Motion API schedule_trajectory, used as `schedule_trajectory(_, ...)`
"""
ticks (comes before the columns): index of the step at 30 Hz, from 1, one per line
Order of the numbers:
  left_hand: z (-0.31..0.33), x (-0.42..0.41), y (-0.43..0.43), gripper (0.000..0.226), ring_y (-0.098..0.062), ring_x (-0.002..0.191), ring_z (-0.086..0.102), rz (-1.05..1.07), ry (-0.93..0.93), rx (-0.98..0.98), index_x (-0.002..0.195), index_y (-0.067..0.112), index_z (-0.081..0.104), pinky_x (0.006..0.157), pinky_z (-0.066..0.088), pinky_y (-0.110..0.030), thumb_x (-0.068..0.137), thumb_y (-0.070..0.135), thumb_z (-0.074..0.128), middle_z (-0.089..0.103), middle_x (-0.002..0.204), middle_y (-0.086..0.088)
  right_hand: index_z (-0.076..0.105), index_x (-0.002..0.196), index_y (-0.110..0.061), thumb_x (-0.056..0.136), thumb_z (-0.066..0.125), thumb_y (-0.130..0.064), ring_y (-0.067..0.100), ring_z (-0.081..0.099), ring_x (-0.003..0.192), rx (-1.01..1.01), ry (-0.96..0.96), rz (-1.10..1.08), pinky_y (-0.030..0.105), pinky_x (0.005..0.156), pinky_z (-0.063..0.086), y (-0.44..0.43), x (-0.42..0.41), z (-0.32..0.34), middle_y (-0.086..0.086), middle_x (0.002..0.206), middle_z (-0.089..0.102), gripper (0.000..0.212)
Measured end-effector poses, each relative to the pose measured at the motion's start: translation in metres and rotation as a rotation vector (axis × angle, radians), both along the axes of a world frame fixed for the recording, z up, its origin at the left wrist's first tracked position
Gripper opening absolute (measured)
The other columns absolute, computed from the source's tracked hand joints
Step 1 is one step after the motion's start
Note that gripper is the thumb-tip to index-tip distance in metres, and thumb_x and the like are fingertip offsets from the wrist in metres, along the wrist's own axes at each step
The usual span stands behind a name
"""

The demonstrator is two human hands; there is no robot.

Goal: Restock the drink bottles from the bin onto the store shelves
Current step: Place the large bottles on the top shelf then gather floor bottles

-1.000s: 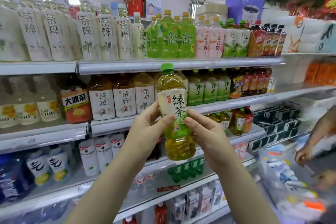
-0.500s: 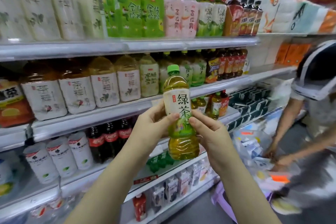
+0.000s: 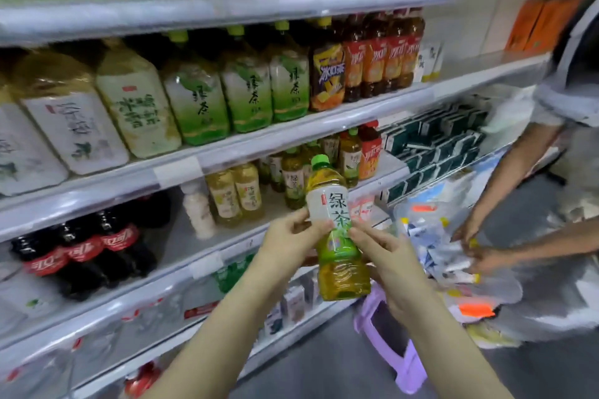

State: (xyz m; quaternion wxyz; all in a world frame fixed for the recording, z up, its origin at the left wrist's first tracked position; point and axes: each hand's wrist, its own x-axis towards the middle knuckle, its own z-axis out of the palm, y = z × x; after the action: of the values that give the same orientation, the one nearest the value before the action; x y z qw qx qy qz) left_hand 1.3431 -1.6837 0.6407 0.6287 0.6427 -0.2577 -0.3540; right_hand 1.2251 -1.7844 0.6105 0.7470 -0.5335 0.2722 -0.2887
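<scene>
Green tea bottle upright w/ green cap up, mid-air in front of shelf w/ small tea bottles, both forearms reaching fwd, left hand pinching label, right hand gripping opp. side, fingers curled round.

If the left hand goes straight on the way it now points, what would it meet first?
The left hand holds the green tea bottle; beyond it, probably the small tea bottles on the shelf, though depth is unclear.
</scene>
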Motion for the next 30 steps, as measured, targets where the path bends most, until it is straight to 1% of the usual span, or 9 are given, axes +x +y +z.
schedule_trajectory(5,-0.033,0.021,-0.056,0.028,-0.015,0.098,0.07,-0.018,0.035,0.117,0.12,0.024,0.064,0.084,0.057,-0.036,0.094,0.014,0.06,0.074,0.107,0.005,0.074,0.099,-0.019,0.089,0.064,-0.004,0.015,0.071,0.085,0.035,0.081,-0.012,0.028,0.072,0.058,-0.052,0.019,-0.031,0.002,0.096,0.077,0.021)
schedule_trajectory(9,-0.058,0.054,-0.098,0.028,-0.02,0.101,0.069,-0.046,0.114,0.138,0.118,0.024,0.066,0.091,0.056,-0.041,0.093,0.012,0.061,0.073,0.109,0.003,0.079,0.089,-0.026,0.089,0.066,-0.009,0.018,0.071,0.095,0.036,0.133,-0.047,0.037,0.086,0.056,-0.088,0.047,-0.049,0.002,0.103,0.076,0.021)
schedule_trajectory(14,-0.084,0.09,-0.145,0.026,-0.016,0.09,0.07,-0.058,0.144,0.172,0.114,0.023,0.066,0.077,0.057,-0.029,0.093,0.01,0.06,0.074,0.101,0.002,0.076,0.096,-0.022,0.09,0.065,-0.007,0.014,0.071,0.087,0.004,0.187,-0.072,0.028,0.078,0.058,-0.128,0.078,-0.071,-0.002,0.093,0.078,0.019)
schedule_trajectory(16,-0.093,0.099,-0.161,0.028,-0.019,0.094,0.07,-0.044,0.135,0.205,0.117,0.022,0.065,0.085,0.057,-0.036,0.092,0.008,0.061,0.073,0.103,0.0,0.074,0.105,-0.019,0.091,0.065,-0.007,0.014,0.071,0.089,-0.009,0.21,-0.085,0.027,0.077,0.057,-0.145,0.088,-0.084,-0.002,0.095,0.077,0.02)
schedule_trajectory(18,-0.103,0.106,-0.174,0.032,-0.022,0.1,0.069,-0.015,0.118,0.243,0.12,0.02,0.064,0.092,0.055,-0.043,0.09,0.008,0.064,0.072,0.108,-0.003,0.072,0.115,-0.016,0.091,0.065,-0.008,0.024,0.071,0.095,0.004,0.224,-0.072,0.04,0.081,0.058,-0.156,0.096,-0.097,0.005,0.104,0.076,0.026)
schedule_trajectory(20,-0.11,0.11,-0.186,0.036,-0.022,0.102,0.068,0.025,0.101,0.273,0.122,0.019,0.063,0.094,0.054,-0.045,0.088,0.008,0.066,0.071,0.111,-0.004,0.07,0.12,-0.012,0.092,0.063,-0.006,0.023,0.071,0.089,0.046,0.212,-0.075,0.04,0.074,0.059,-0.167,0.104,-0.107,0.009,0.106,0.075,0.029)
schedule_trajectory(23,-0.121,0.115,-0.204,0.039,-0.021,0.1,0.068,0.125,0.142,0.26,0.125,0.013,0.059,0.089,0.057,-0.041,0.087,0.005,0.068,0.068,0.113,-0.005,0.069,0.113,-0.019,0.092,0.062,-0.004,0.004,0.07,0.078,0.03,0.206,-0.076,0.018,0.065,0.055,-0.186,0.117,-0.117,-0.001,0.1,0.075,0.026)
schedule_trajectory(26,-0.124,0.118,-0.224,0.039,-0.015,0.098,0.068,0.181,0.135,0.256,0.127,0.013,0.058,0.074,0.058,-0.023,0.09,0.004,0.064,0.066,0.117,-0.003,0.067,0.108,-0.024,0.092,0.063,-0.004,0.002,0.068,0.077,-0.03,0.223,-0.041,0.019,0.07,0.056,-0.21,0.133,-0.127,0.0,0.101,0.073,0.026)
schedule_trajectory(30,-0.122,0.121,-0.251,0.038,-0.006,0.084,0.064,0.226,0.198,0.242,0.128,0.017,0.058,0.056,0.051,-0.013,0.093,0.002,0.058,0.066,0.111,0.001,0.061,0.117,-0.023,0.092,0.061,0.002,-0.01,0.064,0.067,-0.133,0.239,0.001,0.008,0.063,0.049,-0.238,0.148,-0.134,0.001,0.095,0.067,0.035)
